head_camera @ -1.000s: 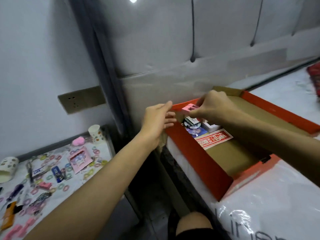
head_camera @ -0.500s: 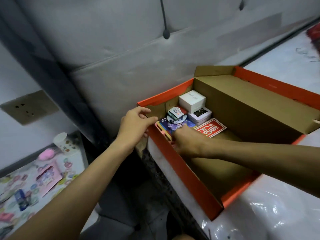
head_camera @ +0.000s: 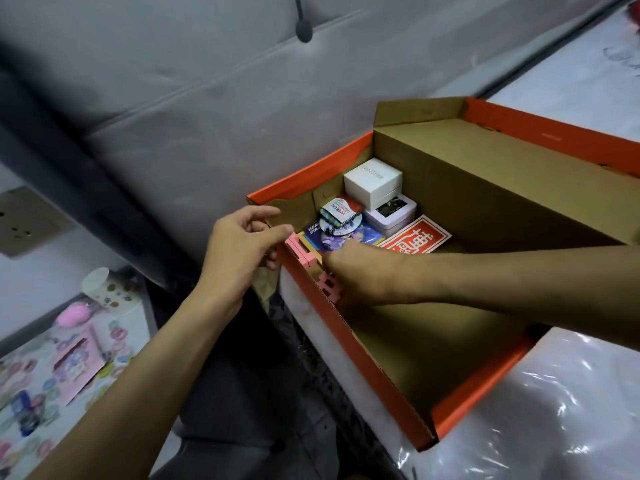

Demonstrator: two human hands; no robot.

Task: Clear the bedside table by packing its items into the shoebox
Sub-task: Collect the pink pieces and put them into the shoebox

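Note:
The orange shoebox [head_camera: 363, 368] lies open on the bed, brown inside. Its far corner holds a white box [head_camera: 374, 183], a white tin [head_camera: 393, 216], round badges [head_camera: 341, 214], a blue card and a red-and-white packet [head_camera: 417, 239]. My right hand [head_camera: 360, 275] is down inside the box against the near wall, fingers closed on a small pink item [head_camera: 329, 284]. Another pink piece [head_camera: 301, 251] stands along that wall. My left hand [head_camera: 242, 247] rests on the box's near left corner, fingers pinching the rim.
The bedside table [head_camera: 138, 306] at lower left carries a paper cup [head_camera: 104, 289], a pink card [head_camera: 78, 367], a pink round object [head_camera: 74, 313] and several small colourful rings. A padded grey headboard [head_camera: 207, 81] rises behind. The shoebox lid [head_camera: 519, 174] stands up at the right.
My right hand has carried the pink item from above the box down to the near inside wall. The view has swung right, towards the shoebox. My left hand stays at the corner.

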